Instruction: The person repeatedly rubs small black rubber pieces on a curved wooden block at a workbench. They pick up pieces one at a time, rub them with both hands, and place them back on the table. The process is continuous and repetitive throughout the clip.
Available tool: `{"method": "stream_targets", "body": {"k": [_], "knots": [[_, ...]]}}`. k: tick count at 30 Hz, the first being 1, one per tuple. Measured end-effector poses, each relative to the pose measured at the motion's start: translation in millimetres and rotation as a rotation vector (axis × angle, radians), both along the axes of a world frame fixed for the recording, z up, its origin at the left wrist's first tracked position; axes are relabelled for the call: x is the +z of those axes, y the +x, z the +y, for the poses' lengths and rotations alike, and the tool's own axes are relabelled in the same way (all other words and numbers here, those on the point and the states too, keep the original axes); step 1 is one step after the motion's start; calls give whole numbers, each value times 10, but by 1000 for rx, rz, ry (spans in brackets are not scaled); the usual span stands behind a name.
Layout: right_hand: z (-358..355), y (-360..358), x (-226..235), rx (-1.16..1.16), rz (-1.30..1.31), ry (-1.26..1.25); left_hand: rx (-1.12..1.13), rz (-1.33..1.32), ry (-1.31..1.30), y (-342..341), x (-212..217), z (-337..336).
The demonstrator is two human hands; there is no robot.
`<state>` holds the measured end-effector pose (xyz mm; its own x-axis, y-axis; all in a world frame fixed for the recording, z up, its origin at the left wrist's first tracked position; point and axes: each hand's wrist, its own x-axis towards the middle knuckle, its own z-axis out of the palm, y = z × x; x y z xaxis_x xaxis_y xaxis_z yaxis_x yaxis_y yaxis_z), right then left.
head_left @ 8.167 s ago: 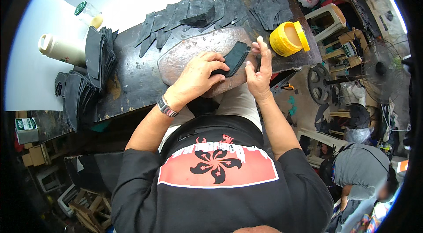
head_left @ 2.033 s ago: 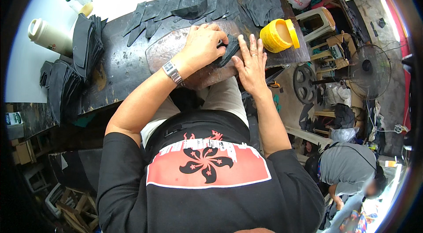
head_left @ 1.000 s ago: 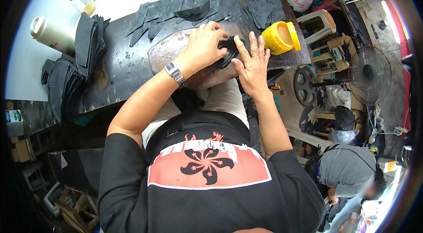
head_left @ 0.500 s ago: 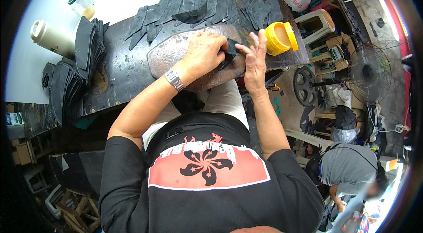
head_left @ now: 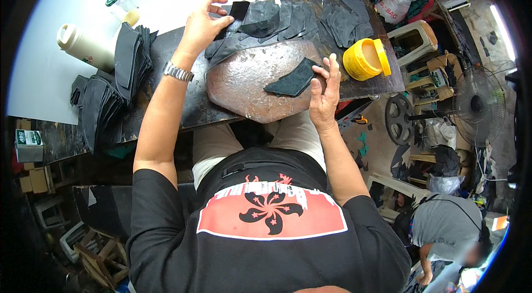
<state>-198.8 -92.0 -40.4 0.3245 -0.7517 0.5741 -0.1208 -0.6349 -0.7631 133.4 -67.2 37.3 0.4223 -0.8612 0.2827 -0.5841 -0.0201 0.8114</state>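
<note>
My left hand (head_left: 206, 22), a metal watch on its wrist, reaches to the left end of a row of overlapping black cut pieces (head_left: 282, 18). Its thumb and fingers pinch the edge of a small, very dark piece (head_left: 239, 10). Another black piece (head_left: 293, 80), slanted with a fuzzy face, lies flat on a worn brown slab (head_left: 238, 79) at the table's near edge. Beside that piece's right end my right hand (head_left: 325, 93) is open and raised, thumb apart from the fingers. Just right of it stands an open yellow tub (head_left: 363, 61) of tan paste.
Stacks of black cut pieces (head_left: 132, 57) lean at the table's left, near a cream flask (head_left: 83, 46) and a glass jar (head_left: 123, 7). More black pieces (head_left: 344, 24) lie back right. A fan (head_left: 477, 102) and a bending person (head_left: 446, 226) are off to the right.
My left hand has left the slab and moved up and left to the row of pieces. The piece on the slab is now uncovered. My right hand stays near it.
</note>
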Motion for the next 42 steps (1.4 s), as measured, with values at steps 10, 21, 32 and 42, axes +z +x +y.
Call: {"method": "stream_targets", "body": {"k": [10,21,32,42], "knots": [[9,4,-8,-54,41,-55,1,-17,94,362,-394,-739],[16,30,3,-73,11,-64,208,-223,126,194,-525,-810],[28,23,8,-63,46,-53,230,-155,14,108,-484,-706],[16,32,-2,-82,39,-70,170,322,-93,123,-540,-695]]}}
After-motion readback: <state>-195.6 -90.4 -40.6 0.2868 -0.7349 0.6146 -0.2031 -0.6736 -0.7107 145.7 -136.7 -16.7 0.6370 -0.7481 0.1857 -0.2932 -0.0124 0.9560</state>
